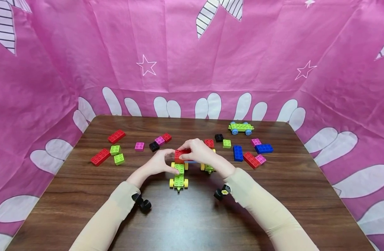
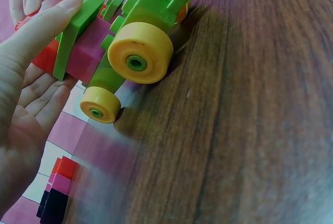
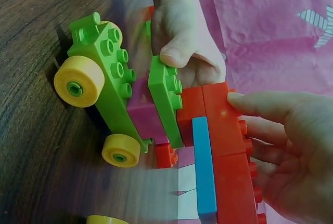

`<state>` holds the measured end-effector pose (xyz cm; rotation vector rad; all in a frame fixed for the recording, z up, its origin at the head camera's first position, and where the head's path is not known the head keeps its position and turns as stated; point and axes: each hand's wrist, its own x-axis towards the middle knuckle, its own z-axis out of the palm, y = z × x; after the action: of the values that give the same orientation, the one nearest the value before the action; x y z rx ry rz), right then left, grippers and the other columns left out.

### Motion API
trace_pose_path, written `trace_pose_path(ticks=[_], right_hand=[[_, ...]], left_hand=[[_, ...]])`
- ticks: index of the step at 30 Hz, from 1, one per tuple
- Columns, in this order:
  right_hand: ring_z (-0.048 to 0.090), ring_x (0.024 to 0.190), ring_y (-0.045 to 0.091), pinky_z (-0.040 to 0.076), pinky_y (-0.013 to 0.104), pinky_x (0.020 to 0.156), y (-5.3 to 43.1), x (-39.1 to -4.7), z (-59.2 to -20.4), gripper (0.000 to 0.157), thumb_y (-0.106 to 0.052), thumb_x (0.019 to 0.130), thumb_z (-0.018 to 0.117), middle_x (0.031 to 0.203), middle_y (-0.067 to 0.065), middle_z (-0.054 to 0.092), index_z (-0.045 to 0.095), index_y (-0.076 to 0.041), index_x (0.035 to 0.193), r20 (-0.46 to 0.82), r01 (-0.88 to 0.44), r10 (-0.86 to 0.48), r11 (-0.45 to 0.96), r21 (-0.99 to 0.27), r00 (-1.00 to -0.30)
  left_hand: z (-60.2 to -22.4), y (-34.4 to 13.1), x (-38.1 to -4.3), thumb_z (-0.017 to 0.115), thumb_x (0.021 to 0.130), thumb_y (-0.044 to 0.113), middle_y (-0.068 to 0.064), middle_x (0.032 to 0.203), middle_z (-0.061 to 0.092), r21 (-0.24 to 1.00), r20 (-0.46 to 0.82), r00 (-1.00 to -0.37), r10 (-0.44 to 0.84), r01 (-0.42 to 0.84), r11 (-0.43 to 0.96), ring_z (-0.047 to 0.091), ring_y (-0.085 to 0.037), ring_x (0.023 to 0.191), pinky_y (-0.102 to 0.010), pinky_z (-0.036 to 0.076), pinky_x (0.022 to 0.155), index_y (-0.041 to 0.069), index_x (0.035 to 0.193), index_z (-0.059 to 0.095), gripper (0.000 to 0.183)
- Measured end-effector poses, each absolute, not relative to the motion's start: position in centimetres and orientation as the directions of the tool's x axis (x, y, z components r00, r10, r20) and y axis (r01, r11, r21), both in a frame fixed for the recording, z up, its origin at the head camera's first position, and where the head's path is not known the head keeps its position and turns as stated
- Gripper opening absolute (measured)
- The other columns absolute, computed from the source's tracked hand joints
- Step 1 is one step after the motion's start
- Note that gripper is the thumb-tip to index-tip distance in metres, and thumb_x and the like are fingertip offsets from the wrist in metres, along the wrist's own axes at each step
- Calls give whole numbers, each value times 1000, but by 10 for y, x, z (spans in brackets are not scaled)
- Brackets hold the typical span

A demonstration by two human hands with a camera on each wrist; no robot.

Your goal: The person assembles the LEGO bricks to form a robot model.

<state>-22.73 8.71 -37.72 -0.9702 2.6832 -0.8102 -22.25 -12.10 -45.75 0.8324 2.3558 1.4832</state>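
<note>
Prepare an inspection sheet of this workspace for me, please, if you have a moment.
Surface: brown wood-grain table.
Job's things: yellow-wheeled green base, stacked with a purple brick, green brick and red bricks.
Clutter: loose bricks on both sides; blue-wheeled green base at the far right.
Left hand: holds the green brick.
Right hand: grips the red bricks.
Cables: nothing seen.
Surroundings: pink patterned cloth behind and beside the table.

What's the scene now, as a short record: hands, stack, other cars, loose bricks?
left hand: pinches green brick
right hand: pinches red bricks
stack, bottom up: yellow-wheeled car, pink brick, green brick, red bricks
blue brick: under red bricks
second yellow-wheeled car: partly hidden by right hand
blue-wheeled car: back right of table
loose bricks: both sides of hands
</note>
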Motion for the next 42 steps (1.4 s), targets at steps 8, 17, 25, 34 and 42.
trace_pose_path(ticks=[8, 17, 25, 34, 42], right_hand=[[64, 93, 16, 54, 29, 79, 86, -227, -379, 26, -18, 85, 74, 102, 6, 72, 74, -7, 108, 33, -551, -632, 648, -526, -774], [65, 92, 15, 54, 29, 80, 86, -230, -378, 26, -20, 84, 76, 101, 5, 73, 75, -8, 107, 18, -537, -626, 653, -535, -780], [67, 94, 15, 55, 30, 82, 88, -230, -375, 26, -20, 83, 76, 100, 4, 74, 74, -7, 106, -9, -518, -630, 648, -558, -777], [66, 95, 15, 54, 31, 85, 90, -232, -377, 32, -23, 85, 74, 104, 4, 73, 71, -5, 111, 21, -576, -676, 609, -546, -736], [63, 111, 21, 51, 39, 94, 110, -235, -367, 40, -30, 87, 71, 117, 10, 68, 66, -6, 119, 73, -515, -610, 591, -621, -789]], left_hand=[[-456, -123, -221, 86, 72, 20, -10, 120, 65, 886, 109, -797, 594, 349, 305, 62, -26, 115, -41, 48, 99, 4, 123, 58, 60], [-454, -121, -222, 86, 72, 19, -12, 122, 64, 885, 70, -811, 580, 319, 339, 61, -27, 116, -43, 47, 101, 3, 124, 57, 62], [-452, -121, -220, 86, 72, 22, -9, 122, 65, 879, 89, -800, 593, 344, 332, 61, -25, 116, -41, 48, 99, 5, 125, 58, 62], [-449, -125, -218, 88, 68, 24, -11, 127, 62, 839, 125, -826, 550, 384, 385, 60, -27, 116, -44, 49, 98, 4, 133, 53, 77], [-442, -130, -219, 88, 68, 22, -13, 126, 62, 847, 142, -822, 551, 389, 362, 60, -28, 116, -46, 47, 100, 2, 134, 51, 78]])
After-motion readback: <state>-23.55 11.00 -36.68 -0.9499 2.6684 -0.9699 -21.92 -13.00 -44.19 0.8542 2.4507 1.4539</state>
